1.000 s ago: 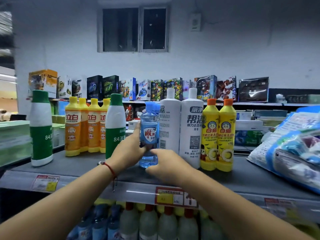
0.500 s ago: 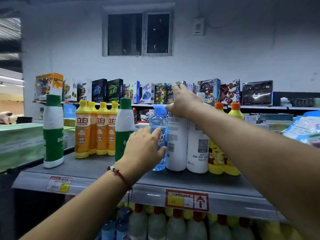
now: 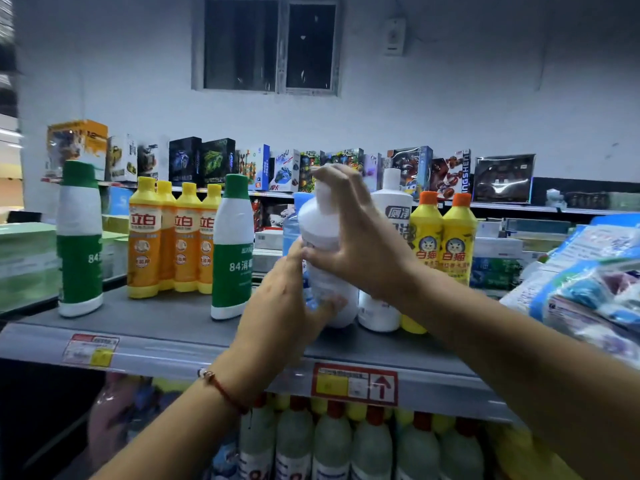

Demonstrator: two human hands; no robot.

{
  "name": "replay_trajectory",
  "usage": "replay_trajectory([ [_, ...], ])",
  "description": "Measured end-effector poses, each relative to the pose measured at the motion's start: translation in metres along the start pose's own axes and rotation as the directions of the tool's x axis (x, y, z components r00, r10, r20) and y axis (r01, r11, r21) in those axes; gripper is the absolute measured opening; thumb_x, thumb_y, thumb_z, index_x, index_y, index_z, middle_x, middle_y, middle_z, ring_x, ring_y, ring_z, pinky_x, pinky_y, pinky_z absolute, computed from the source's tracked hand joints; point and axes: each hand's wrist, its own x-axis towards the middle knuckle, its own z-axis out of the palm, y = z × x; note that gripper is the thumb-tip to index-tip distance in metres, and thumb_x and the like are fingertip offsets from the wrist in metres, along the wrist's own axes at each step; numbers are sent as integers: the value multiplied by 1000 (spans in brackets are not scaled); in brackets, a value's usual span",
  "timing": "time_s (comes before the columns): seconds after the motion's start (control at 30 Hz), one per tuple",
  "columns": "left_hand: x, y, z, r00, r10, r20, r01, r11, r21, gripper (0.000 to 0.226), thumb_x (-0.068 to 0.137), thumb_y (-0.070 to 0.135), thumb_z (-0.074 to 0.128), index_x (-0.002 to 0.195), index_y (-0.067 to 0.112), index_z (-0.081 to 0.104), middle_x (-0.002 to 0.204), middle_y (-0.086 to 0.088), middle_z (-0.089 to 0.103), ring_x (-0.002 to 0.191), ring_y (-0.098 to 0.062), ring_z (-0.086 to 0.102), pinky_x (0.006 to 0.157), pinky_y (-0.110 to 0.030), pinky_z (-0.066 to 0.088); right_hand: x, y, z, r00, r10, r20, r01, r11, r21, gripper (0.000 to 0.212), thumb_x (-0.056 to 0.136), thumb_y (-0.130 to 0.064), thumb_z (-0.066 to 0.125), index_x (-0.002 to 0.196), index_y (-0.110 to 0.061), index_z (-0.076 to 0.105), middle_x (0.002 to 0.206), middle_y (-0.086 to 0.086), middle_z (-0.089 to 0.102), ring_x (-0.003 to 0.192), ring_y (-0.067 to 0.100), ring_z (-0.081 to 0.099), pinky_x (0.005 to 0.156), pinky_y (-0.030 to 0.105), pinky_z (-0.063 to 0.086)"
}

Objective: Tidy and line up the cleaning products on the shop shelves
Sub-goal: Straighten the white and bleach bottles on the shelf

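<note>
White plastic bottle (image 3: pixel 327 237), tilted above the shelf between my hands; right hand (image 3: pixel 360 244) grips its neck, left hand (image 3: pixel 284 299) grips a blue bottle (image 3: pixel 290 230). Next, probably: stand it upright, aligned.

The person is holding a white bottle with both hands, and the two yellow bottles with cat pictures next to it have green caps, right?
Not quite. In the head view the two yellow cat bottles have orange caps, not green. The rest holds: the right hand and left hand both hold the white bottle.
</note>
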Motion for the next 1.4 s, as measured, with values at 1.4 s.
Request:
replay_trajectory([
  [1.4,-431,409,238,-169,-113,979,843,-531,84,75,81,72,60,124,11,63,110,-16,62,105,-30,61,101,-49,51,-617,-217,-347,-376,844,382,-849,-479,224,50,63,-63,81,109,-47,66,105,-6,73,95,13,73,92,42,58],
])
